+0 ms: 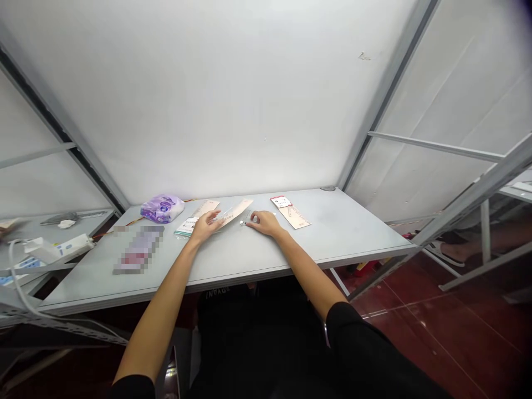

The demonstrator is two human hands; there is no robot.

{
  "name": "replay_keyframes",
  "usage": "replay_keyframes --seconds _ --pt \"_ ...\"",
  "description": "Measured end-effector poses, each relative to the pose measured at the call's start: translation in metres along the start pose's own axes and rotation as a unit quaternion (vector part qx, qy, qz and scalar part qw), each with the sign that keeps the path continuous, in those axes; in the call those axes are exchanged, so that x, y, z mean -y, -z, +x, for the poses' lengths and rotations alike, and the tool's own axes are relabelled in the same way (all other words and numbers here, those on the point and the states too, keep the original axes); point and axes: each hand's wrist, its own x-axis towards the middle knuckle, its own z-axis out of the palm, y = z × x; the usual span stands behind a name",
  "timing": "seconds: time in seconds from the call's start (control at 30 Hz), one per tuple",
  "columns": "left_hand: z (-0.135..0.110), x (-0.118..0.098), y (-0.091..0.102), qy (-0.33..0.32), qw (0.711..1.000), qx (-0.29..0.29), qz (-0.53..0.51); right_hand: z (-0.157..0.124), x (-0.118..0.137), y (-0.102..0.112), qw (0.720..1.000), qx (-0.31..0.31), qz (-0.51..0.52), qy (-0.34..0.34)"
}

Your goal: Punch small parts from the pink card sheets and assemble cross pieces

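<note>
My left hand holds a pale pink printed card by its near end, between thumb and fingers; the card tilts up off the table. Thumb and fingertips of my right hand are pinched together beside a small clear plastic piece, touching its edge. Partly under my left hand lies another pink card with a white and green packet. To the right of my right hand, a pink card with a red and white label lies flat.
A purple tissue pack sits at the back left of the grey table. Nearer me lies a blurred-out flat object. A power strip and white cable are on the left shelf. A dark grey object rests at the back right.
</note>
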Motion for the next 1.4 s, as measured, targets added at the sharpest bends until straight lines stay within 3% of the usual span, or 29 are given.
replay_keyframes --seconds 0.13,0.33,0.5,0.7,0.8,0.93,1.13,1.3,1.4 --pt "-0.004 -0.007 0.001 0.037 0.997 0.056 -0.024 -0.001 0.004 0.002 0.999 0.025 -0.026 0.007" --pt "-0.008 -0.012 0.004 0.018 0.996 0.088 0.009 -0.004 0.014 0.009 0.994 0.034 -0.106 0.011" --pt "-0.010 -0.011 0.010 0.006 0.990 0.138 0.025 -0.005 0.018 0.007 0.995 0.029 -0.100 0.002" --pt "-0.016 -0.012 0.010 -0.065 0.961 0.176 0.204 -0.003 0.011 0.000 0.998 0.024 -0.059 -0.015" --pt "-0.017 -0.014 0.006 -0.081 0.956 0.190 0.210 -0.002 0.007 -0.003 0.998 0.023 -0.053 -0.028" --pt "-0.020 -0.018 0.001 -0.097 0.969 0.163 0.157 -0.001 0.004 -0.005 0.998 0.027 -0.052 -0.037" --pt "-0.019 -0.020 -0.001 -0.076 0.989 0.074 0.100 -0.003 0.007 -0.005 0.999 0.010 -0.020 -0.034" --pt "-0.015 -0.015 -0.004 -0.105 0.992 0.024 0.060 -0.003 0.008 0.001 0.998 0.036 0.018 -0.038" --pt "-0.014 -0.015 -0.004 -0.136 0.985 -0.048 0.093 -0.004 0.010 0.003 0.998 0.046 0.016 -0.031"
